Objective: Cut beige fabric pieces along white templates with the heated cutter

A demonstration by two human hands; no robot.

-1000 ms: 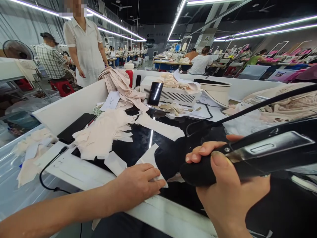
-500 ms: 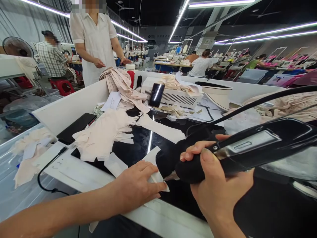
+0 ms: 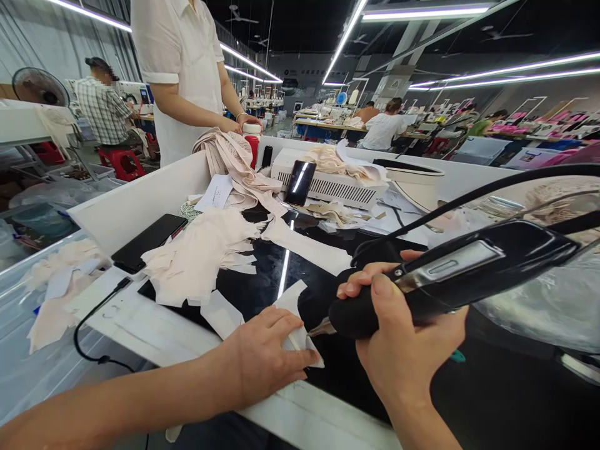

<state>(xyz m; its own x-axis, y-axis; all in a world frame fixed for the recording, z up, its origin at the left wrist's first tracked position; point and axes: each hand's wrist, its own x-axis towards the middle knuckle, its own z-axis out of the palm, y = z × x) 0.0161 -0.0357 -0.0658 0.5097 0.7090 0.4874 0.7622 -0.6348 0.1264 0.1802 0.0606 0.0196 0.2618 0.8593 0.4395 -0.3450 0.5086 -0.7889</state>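
My left hand (image 3: 265,356) is closed over a small pale fabric piece (image 3: 293,299) at the near edge of the glossy black tabletop (image 3: 344,356), thumb and fingers pinching it. In my right hand (image 3: 407,340) is a black corded handheld tool (image 3: 457,269) with a silver side plate, the fingers wrapped round its dark body. Its pointed metal tip (image 3: 322,327) reaches the right edge of the fabric piece beside my left fingers; whether it touches is hard to tell. Another pale strip (image 3: 220,312) lies just left of that hand.
Cream fabric pieces (image 3: 187,256) are heaped at left near a black phone (image 3: 149,242). Behind stand an upright phone (image 3: 300,182) and a white vented box (image 3: 340,187). A person (image 3: 180,81) stands across the table, hands at a red container (image 3: 253,150). The tool's cable (image 3: 492,184) arches at right.
The tool has shifted slightly left, its rear end lower, with its tip closer to the fabric piece. The person opposite has brought both hands to the red container. My left hand stays on the fabric.
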